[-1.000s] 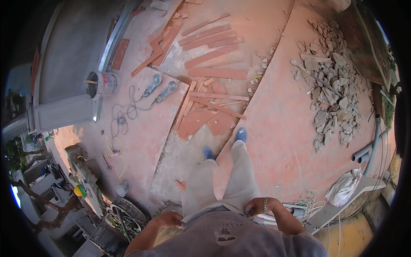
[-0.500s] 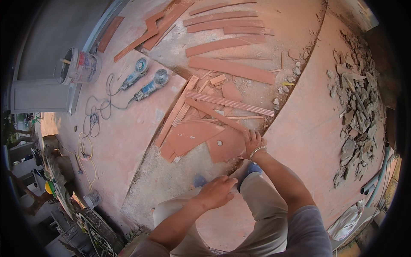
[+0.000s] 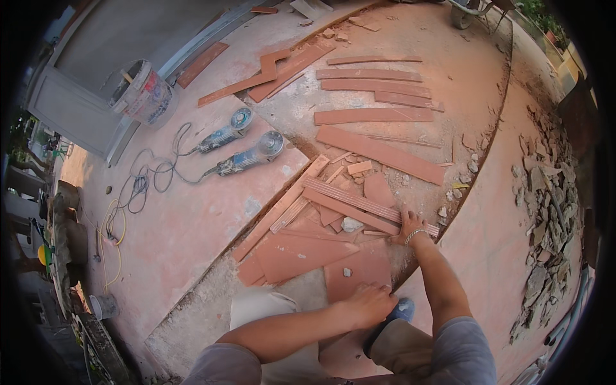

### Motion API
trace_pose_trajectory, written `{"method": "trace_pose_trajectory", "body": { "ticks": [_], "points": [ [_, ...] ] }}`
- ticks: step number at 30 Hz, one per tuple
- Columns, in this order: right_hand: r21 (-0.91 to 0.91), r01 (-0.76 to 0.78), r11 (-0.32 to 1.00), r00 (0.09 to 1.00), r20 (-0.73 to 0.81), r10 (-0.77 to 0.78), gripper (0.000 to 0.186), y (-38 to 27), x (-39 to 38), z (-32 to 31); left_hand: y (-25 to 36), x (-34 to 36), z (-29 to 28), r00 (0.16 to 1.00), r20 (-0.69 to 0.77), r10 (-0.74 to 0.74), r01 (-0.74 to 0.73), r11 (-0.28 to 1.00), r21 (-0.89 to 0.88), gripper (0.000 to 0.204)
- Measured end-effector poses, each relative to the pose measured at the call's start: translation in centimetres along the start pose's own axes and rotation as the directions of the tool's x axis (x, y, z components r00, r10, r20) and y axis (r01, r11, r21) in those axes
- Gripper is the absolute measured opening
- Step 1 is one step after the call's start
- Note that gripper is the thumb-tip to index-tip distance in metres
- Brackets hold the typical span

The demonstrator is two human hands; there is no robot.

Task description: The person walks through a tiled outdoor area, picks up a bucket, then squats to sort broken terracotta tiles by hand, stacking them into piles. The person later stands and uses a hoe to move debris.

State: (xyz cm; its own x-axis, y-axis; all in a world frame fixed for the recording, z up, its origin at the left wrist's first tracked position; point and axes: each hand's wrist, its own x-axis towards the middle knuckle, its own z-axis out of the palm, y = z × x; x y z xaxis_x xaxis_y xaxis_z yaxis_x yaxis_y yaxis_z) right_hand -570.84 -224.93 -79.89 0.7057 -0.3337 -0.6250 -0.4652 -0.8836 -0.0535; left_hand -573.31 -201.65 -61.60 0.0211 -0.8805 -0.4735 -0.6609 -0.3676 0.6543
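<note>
My right hand (image 3: pixel 412 228) grips the right end of a red tile strip in a loose pile of cut pieces, beside a grooved strip (image 3: pixel 350 202). My left hand (image 3: pixel 367 305) is lower, over a red tile piece (image 3: pixel 353 269), fingers curled; I cannot make out what, if anything, is inside. A broad red piece (image 3: pixel 298 253) lies to the left. Several longer strips (image 3: pixel 372 115) are spread beyond the pile.
Two angle grinders (image 3: pixel 250 157) with tangled cables lie on the pink slab (image 3: pixel 192 231), near a spattered bucket (image 3: pixel 141 96). A rubble heap (image 3: pixel 545 212) runs along the right, with pipes (image 3: pixel 564 324); a wheelbarrow (image 3: pixel 463 14) stands at the back.
Both hands have moved from my waist down and forward to the tile pile as I crouch. Since the middle frame, my right hand has reached farther onto the strips.
</note>
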Motion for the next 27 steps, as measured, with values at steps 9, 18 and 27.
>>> {"method": "trace_pose_trajectory", "body": {
  "ticks": [9, 18, 27],
  "points": [
    [-0.082, 0.119, 0.99, 0.99, -0.067, -0.124, 0.06, 0.3, -0.3, 3.2, -1.1, -0.4, 0.0, 0.991, -0.12, -0.056, 0.06, 0.998, 0.03, 0.027],
    [-0.034, 0.14, 0.99, 0.983, -0.115, -0.143, 0.043, 0.8, -5.6, -3.0, -0.7, 0.8, 0.1, 1.0, 0.002, 0.022, -0.022, 1.0, 0.023, 0.034],
    [0.214, -0.126, 0.969, 0.984, -0.097, 0.149, 0.04, 13.0, -19.7, -1.1, -2.4, 0.6, -0.9, 0.996, 0.085, 0.012, -0.014, 1.0, 0.02, 0.037]
  ]
}}
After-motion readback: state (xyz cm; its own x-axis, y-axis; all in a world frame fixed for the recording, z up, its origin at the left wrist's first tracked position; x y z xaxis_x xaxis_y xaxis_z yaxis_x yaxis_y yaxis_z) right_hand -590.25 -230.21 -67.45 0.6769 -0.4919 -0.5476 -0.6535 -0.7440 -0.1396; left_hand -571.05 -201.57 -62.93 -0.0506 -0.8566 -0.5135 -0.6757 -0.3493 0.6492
